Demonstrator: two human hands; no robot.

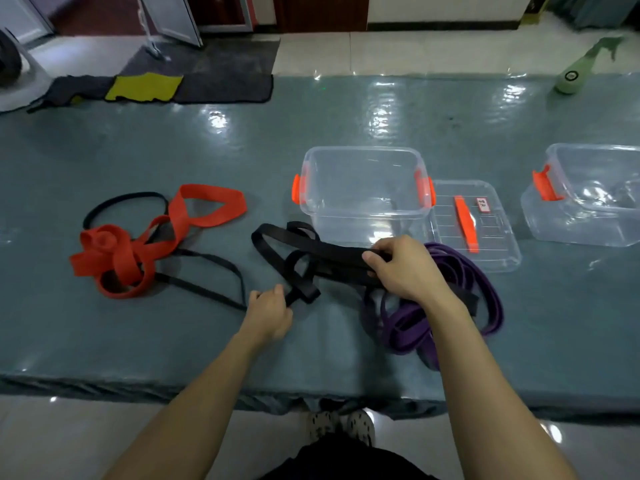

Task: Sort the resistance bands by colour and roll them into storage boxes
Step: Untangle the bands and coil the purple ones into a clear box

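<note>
A wide black resistance band [313,250] is held just above the blue-grey table cover [346,116], in front of a clear storage box [363,188]. One looped end is pinched by the curled fingers of the left hand [268,313], and several folded lengths are gripped by the right hand [405,268]. Purple bands [450,306] are heaped under the right wrist. A red band [138,244], tangled with a thin black band [207,282], is seen further left. A lid [485,247] and a second box [588,199] lie to the right.
</note>
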